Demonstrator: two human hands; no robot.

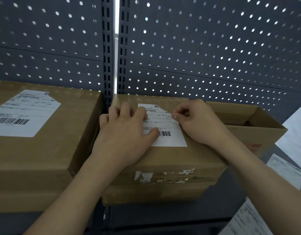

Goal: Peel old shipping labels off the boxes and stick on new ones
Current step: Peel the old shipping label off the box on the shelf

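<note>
One label (165, 126), left hand (127, 131) pressing, right hand (200, 122) pinching

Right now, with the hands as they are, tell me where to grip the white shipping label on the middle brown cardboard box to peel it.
Grip the white shipping label at its slanted upper right edge, coming from the right, where the right hand pinches it. The left hand lies flat over its left side, blocking any approach from there.
</note>
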